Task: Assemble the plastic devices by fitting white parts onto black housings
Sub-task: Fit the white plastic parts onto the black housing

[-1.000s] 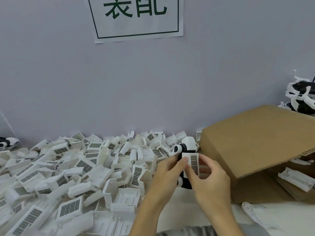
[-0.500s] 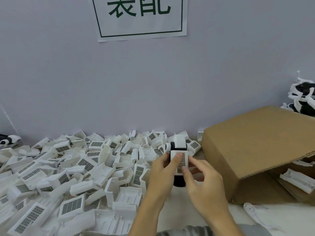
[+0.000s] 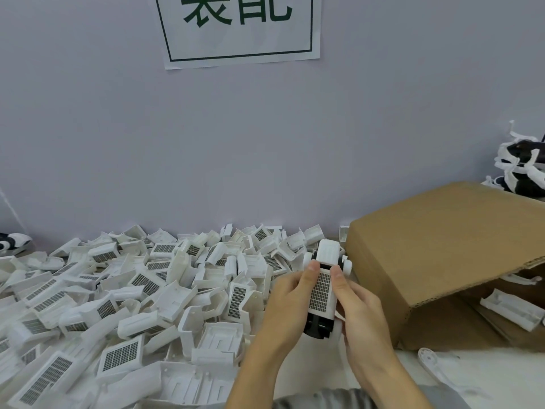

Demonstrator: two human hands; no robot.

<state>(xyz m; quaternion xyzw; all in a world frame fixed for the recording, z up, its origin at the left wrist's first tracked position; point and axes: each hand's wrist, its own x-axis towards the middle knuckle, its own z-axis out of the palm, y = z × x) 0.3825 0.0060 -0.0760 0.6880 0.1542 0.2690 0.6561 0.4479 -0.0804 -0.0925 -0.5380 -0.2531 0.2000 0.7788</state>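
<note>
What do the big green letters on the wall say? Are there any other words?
"装配": large green characters inside a green frame on the white paper sign on the wall; their tops are cut off by the picture's edge.
No other writing can be seen, neither on the cardboard box nor on the white parts.

- The black housing [image 3: 320,327] is held up above the table between both hands, lengthwise, its dark lower end showing below the white part.
- A white part [image 3: 322,293] with a dark grid panel lies flat along the housing's front; a ribbed white cap [image 3: 328,252] sits at the far end, with round white knobs either side.
- A heap of loose white parts [image 3: 124,305], many with grid panels, covers the table to the left.
</note>
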